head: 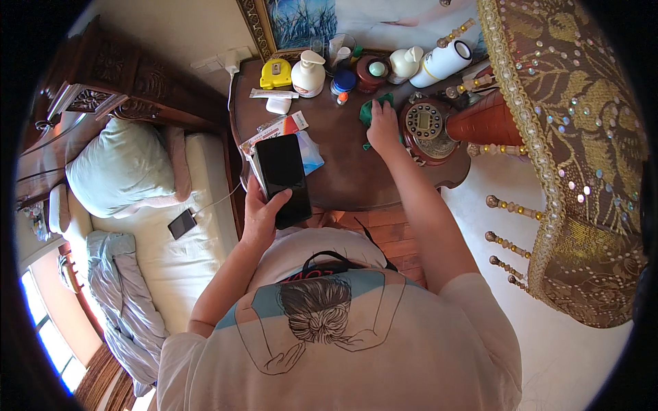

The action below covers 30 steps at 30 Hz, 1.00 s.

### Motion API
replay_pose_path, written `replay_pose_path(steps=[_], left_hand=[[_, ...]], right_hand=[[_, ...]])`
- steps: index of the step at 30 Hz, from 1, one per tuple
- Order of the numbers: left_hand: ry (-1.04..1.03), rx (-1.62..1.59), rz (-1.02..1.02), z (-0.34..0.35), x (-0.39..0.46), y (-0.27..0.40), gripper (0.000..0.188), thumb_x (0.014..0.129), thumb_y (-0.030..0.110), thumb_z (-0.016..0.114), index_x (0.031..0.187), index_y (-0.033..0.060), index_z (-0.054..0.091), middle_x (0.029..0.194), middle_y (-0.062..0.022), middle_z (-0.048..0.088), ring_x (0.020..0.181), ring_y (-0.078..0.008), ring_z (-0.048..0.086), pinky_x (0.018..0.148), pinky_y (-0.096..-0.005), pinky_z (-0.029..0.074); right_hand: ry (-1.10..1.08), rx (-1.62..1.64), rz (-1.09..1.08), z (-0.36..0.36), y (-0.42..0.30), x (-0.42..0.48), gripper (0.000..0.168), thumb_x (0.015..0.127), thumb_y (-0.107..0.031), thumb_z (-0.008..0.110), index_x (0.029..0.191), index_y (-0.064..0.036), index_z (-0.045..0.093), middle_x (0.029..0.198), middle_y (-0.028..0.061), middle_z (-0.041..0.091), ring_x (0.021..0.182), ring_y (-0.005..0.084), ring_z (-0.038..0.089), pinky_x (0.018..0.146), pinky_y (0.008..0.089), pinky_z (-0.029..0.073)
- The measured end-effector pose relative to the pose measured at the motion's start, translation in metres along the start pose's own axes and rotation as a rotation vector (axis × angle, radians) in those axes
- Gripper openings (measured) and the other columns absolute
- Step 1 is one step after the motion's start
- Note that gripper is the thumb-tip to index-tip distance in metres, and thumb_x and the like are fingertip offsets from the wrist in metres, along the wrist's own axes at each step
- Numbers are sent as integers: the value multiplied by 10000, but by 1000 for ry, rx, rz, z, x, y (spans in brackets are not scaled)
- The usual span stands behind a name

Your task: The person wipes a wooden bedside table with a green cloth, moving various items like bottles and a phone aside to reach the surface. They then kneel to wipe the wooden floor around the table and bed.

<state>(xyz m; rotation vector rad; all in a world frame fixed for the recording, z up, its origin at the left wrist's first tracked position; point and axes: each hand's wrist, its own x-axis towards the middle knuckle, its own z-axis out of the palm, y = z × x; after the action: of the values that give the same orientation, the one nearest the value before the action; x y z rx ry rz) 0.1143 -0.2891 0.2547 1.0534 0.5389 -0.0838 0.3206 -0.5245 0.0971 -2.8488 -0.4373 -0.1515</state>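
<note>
My left hand (263, 210) grips a black smartphone or small tablet (284, 180), with the thumb across its dark face. Something pale, partly hidden, shows along the device's left edge. Under my right hand (383, 128) lies a crumpled green cloth (366, 112), pressed to the brown wooden table (344, 172) with the fingers over it. Just right of that hand stands an old-style push-button telephone (431, 126) with a round keypad. Beyond the held device are a flat printed box (288, 125) and a blue-and-white packet (311, 154), both partly covered by it.
Along the table's back stand a yellow tape measure (276, 73), a white pump bottle (308, 74), a blue-lidded jar (343, 81) and a white cylinder (442, 64). A lamp with a beaded brown shade (576, 128) overhangs the right. On the left bed (154, 246) lies a charging phone (182, 224).
</note>
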Motion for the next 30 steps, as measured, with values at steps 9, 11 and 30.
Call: replay_pose_path(steps=[9,11,30], left_hand=[[54,-18,-39,-6,-5,-7,550,765,-22,622,1255,56,386,1064,-81,577,945,-163,579,804,-299,502],[54,-19,-33,-2,-4,-6,530,767,-16,621,1240,60,394,1058,-80,577,938,-162,579,796,-296,504],[25,-29,-36,1,-10,-19,552,775,-33,602,1271,75,385,1088,-92,562,968,-199,572,817,-328,501]], right_hand=[[28,263,-51,0,-52,-39,581,694,-180,710,1221,-73,490,1304,219,429,1186,379,416,969,532,340],[-32,345,-171,-10,-59,-63,551,684,-145,701,1198,-81,514,1299,195,443,1181,364,424,970,531,340],[132,47,-167,-75,1,-87,417,717,28,545,1127,-46,534,1148,148,512,1073,354,473,924,472,384]])
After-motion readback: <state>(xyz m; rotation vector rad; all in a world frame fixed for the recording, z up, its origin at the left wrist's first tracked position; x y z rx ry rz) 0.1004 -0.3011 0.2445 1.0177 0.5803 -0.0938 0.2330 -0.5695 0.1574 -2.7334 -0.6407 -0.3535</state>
